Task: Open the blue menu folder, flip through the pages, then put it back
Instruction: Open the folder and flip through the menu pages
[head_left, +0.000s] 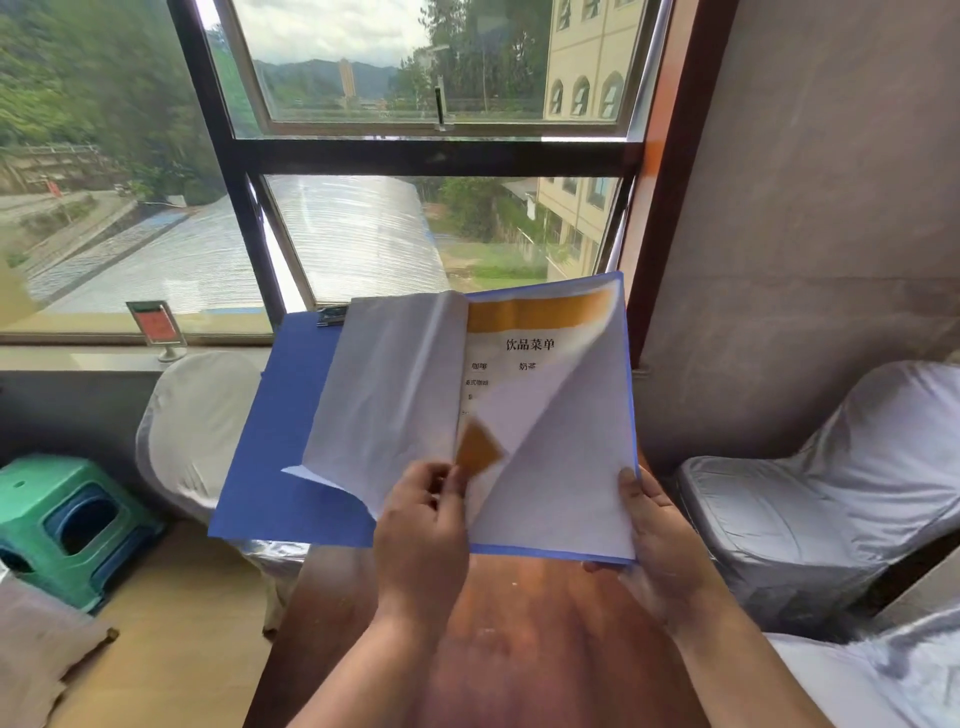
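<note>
The blue menu folder (280, 447) is held open in the air above a reddish wooden table (519, 639). Its clear sleeves hold white pages. My left hand (421, 525) pinches the lower corner of a page (545, 431) near the spine, and that page curls up and over. Beneath it shows a menu sheet (524, 343) with an orange band and black print. My right hand (660, 530) grips the folder's lower right corner, thumb on top of the sleeve. The left cover hangs out past the table's edge.
A white-covered chair (192, 431) stands behind the folder at the left, and grey-covered chairs (810, 509) sit at the right. A green plastic stool (67, 519) is on the floor at far left. A small sign stand (158, 327) is on the window sill.
</note>
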